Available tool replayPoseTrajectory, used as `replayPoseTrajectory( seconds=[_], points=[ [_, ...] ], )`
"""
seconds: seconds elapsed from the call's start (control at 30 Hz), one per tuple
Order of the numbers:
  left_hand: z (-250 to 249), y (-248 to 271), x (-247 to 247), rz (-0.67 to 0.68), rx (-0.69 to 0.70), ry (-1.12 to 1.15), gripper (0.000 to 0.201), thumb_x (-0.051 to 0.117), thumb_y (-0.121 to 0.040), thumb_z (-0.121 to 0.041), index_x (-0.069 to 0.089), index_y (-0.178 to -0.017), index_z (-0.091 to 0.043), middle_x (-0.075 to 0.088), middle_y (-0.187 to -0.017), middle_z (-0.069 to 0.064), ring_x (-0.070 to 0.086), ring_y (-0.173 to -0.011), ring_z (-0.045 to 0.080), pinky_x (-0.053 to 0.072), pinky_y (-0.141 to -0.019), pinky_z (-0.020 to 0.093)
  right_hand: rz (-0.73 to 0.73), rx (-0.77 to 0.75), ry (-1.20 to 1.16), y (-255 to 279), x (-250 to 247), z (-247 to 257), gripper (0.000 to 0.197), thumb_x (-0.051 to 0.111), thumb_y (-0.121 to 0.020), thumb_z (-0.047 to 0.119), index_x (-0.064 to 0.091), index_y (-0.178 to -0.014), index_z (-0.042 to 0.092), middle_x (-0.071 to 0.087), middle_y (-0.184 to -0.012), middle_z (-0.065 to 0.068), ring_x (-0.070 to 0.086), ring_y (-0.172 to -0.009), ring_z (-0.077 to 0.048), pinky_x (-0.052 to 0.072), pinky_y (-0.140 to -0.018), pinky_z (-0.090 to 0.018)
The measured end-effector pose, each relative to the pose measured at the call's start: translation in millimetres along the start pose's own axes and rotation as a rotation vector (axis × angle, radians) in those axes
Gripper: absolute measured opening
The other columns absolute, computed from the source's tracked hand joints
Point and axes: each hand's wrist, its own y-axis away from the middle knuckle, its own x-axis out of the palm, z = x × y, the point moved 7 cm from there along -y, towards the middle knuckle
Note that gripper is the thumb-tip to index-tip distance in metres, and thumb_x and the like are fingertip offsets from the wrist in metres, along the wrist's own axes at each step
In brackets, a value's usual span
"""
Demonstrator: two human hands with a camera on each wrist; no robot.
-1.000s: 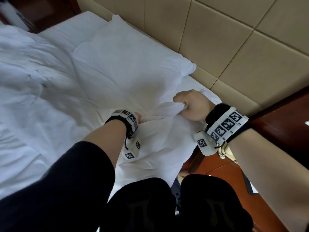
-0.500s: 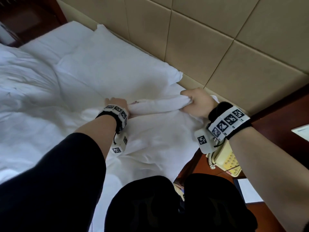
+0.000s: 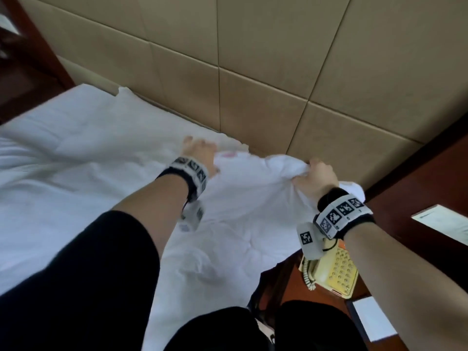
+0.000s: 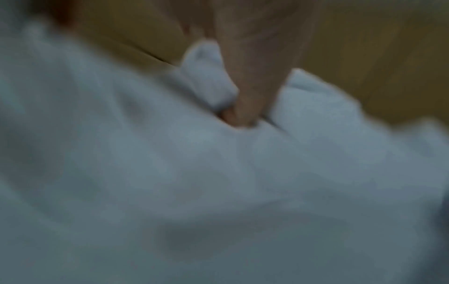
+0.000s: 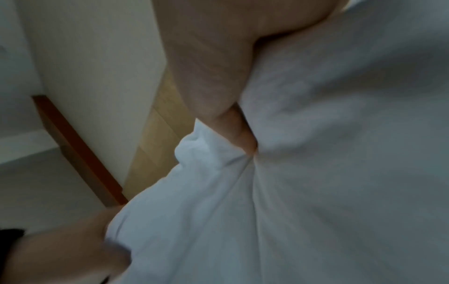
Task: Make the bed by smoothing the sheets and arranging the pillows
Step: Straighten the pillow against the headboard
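Note:
A white duvet (image 3: 240, 224) covers the bed, rumpled, and its top edge lies close to the padded headboard. My left hand (image 3: 200, 153) grips that edge at the middle, the thumb (image 4: 245, 107) dug into bunched fabric. My right hand (image 3: 314, 176) pinches the same edge near the bed's right corner, cloth gathered under the thumb (image 5: 243, 134). The edge stretches between both hands. A white pillow (image 3: 101, 117) lies flat against the headboard to the left, partly under the duvet. The wrist views are blurred.
The beige padded headboard (image 3: 253, 84) runs right behind the hands. A wooden nightstand (image 3: 405, 198) at the right carries a yellowish telephone (image 3: 334, 272) and white papers (image 3: 445, 224). Dark wood furniture (image 3: 25, 72) stands at the upper left.
Both hands have carried the duvet's edge up toward the headboard, over the near end of the pillow. The hands are farther apart and the bunched edge is spread wider.

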Motion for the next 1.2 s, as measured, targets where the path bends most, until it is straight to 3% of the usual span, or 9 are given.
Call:
replayPoseTrajectory(
  seconds=[0.1,0.2,0.37,0.53,0.67,0.77,1.0,1.1,1.2],
  points=[
    [-5.6,19.6,88.1,0.352,0.173,-0.218,0.072,0.056,-0.081,-0.059,0.028,-0.142,-0.032,0.043,-0.143,0.0,0.042,-0.127,0.025,0.023,-0.105,0.046,0.176,0.02,0.063,-4.1,47.7,-18.8,0.016,0.05,-0.085,0.018,0.062,-0.093,0.012,0.064,-0.089,-0.008,0.062,-0.091,-0.031,0.043,-0.07,-0.029],
    [9.0,35.6,118.5,0.489,0.137,-0.257,0.079,0.066,-0.08,-0.04,0.023,-0.145,-0.029,0.04,-0.145,0.009,0.036,-0.13,0.034,0.034,-0.106,0.048,0.184,0.034,0.06,-8.5,60.6,-20.2,0.014,0.049,-0.085,0.015,0.062,-0.086,0.01,0.062,-0.085,-0.01,0.062,-0.089,-0.031,0.041,-0.069,-0.028],
    [8.5,6.6,83.5,0.396,0.058,-0.251,0.037,0.057,-0.086,-0.027,0.055,-0.122,-0.021,0.058,-0.12,0.0,0.048,-0.118,0.024,0.027,-0.107,0.041,0.037,0.129,0.031,-27.5,29.2,-20.9,0.016,0.046,-0.085,0.018,0.059,-0.085,0.009,0.06,-0.082,-0.01,0.057,-0.076,-0.03,0.043,-0.067,-0.03],
    [26.8,-57.9,28.3,0.166,-0.247,0.007,0.035,0.04,-0.095,-0.023,0.046,-0.127,-0.01,0.044,-0.133,0.011,0.035,-0.129,0.025,0.026,-0.107,0.031,-0.166,0.147,-0.027,-54.7,-7.6,-26.9,0.009,0.05,-0.081,0.015,0.057,-0.074,0.015,0.06,-0.077,-0.008,0.057,-0.073,-0.031,0.041,-0.065,-0.03],
    [52.5,-102.6,12.4,-0.003,-0.446,0.266,0.033,0.042,-0.093,-0.014,0.053,-0.124,-0.011,0.047,-0.13,0.011,0.037,-0.127,0.025,0.029,-0.103,0.034,-0.284,0.098,-0.067,-85.4,-30.9,-17.1,0.026,0.057,-0.081,0.021,0.042,-0.06,0.016,0.054,-0.07,-0.005,0.05,-0.069,-0.028,0.039,-0.063,-0.031],
    [48.0,-126.9,9.6,-0.068,-0.511,0.403,0.027,0.049,-0.09,-0.015,0.059,-0.116,-0.014,0.051,-0.126,0.008,0.04,-0.122,0.027,0.033,-0.095,0.035,-0.336,0.128,-0.164,-111.3,-38.5,-22.5,0.02,0.059,-0.078,0.02,0.049,-0.062,0.012,0.052,-0.061,-0.004,0.052,-0.065,-0.029,0.039,-0.059,-0.031],
    [8.3,-190.2,-24.0,-0.379,-0.353,0.616,0.023,0.049,-0.077,-0.001,0.064,-0.095,-0.004,0.056,-0.121,0.01,0.042,-0.118,0.03,0.036,-0.09,0.036,-0.429,0.235,-0.154,-140.8,-44.7,-66.6,0.026,0.059,-0.083,0.025,0.051,-0.064,0.011,0.052,-0.062,-0.006,0.05,-0.065,-0.028,0.036,-0.061,-0.031],
    [-3.1,-214.4,-7.3,-0.321,-0.295,0.581,0.018,0.049,-0.078,-0.007,0.062,-0.09,-0.01,0.057,-0.114,0.008,0.041,-0.115,0.031,0.035,-0.091,0.039,-0.372,0.292,-0.155,-156.8,-22.7,-80.1,0.02,0.059,-0.083,0.025,0.058,-0.07,0.009,0.058,-0.068,-0.008,0.055,-0.069,-0.03,0.04,-0.064,-0.031],
    [3.6,-236.6,31.1,-0.21,-0.267,0.407,0.026,0.049,-0.086,-0.025,0.06,-0.107,-0.016,0.052,-0.124,0.009,0.034,-0.124,0.032,0.028,-0.102,0.043,-0.185,0.384,-0.037,-173.9,26.4,-86.5,0.02,0.05,-0.086,0.032,0.063,-0.084,0.017,0.061,-0.081,-0.009,0.059,-0.08,-0.032,0.046,-0.074,-0.036]
  ],
)
